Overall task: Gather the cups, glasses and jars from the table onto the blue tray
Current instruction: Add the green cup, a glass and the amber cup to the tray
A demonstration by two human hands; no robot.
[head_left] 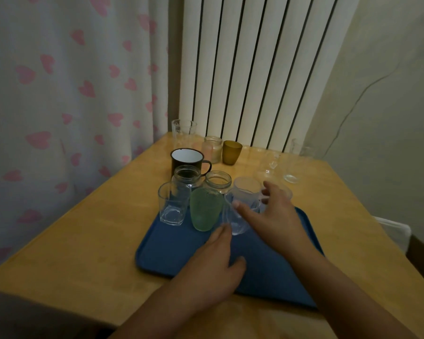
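Observation:
The blue tray [181, 250] lies on the wooden table [88, 241]. At its far edge stand a square clear glass [172, 209] and a green glass [205, 211]. Right of the green one is a clear glass [237, 221]. My right hand [274, 214] has its thumb on the near side of this glass and its fingers on the far side. My left hand [215, 260] hovers over the tray with fingers apart, one fingertip near the glass's base. Just behind the tray are two clear jars [187, 177] [218, 180] and a black mug [189, 159].
At the table's back stand a tall clear glass [183, 133], another jar [213, 148] and an amber cup [231, 152]. More clear glassware [291, 167] stands at the back right. A white radiator [255, 69] and a heart-patterned curtain [71, 94] close off the far side.

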